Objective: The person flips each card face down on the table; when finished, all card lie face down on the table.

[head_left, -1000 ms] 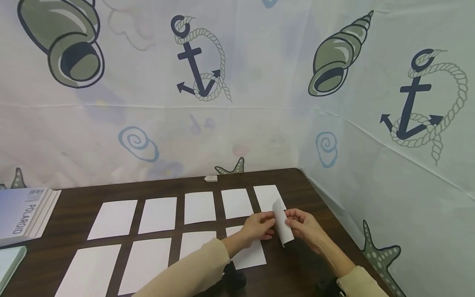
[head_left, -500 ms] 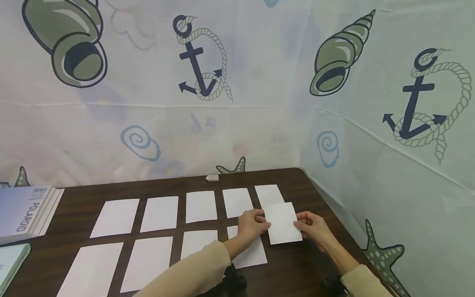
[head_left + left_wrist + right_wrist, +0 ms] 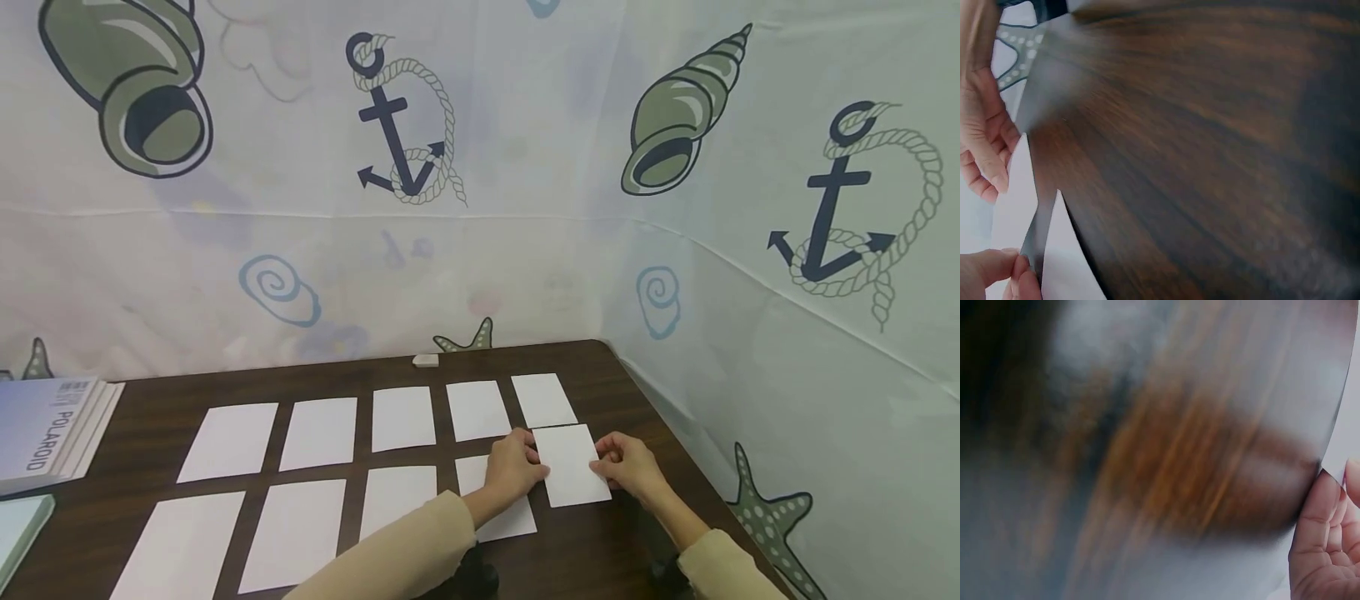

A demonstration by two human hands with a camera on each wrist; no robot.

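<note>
A blank white card (image 3: 572,464) lies low over the dark wooden table (image 3: 600,550), at the right end of the near row of cards. My left hand (image 3: 534,462) pinches its left edge and my right hand (image 3: 600,467) pinches its right edge. In the left wrist view the left hand's fingertips (image 3: 1004,265) pinch the card (image 3: 1015,209) at the bottom left, with the right hand's fingers (image 3: 985,156) just beyond it. The right wrist view is blurred. It shows only the right hand's fingers (image 3: 1322,550) at the lower right.
Several more white cards lie in two rows, a far row (image 3: 403,417) and a near row (image 3: 292,533). Polaroid boxes (image 3: 45,433) are stacked at the left edge. A small white block (image 3: 426,361) sits near the back. Sea-themed cloth walls (image 3: 750,333) close in behind and on the right.
The card was upright and curled between my hands. It has turned flat and come down to the table at the right end of the near row, both hands still holding it.
</note>
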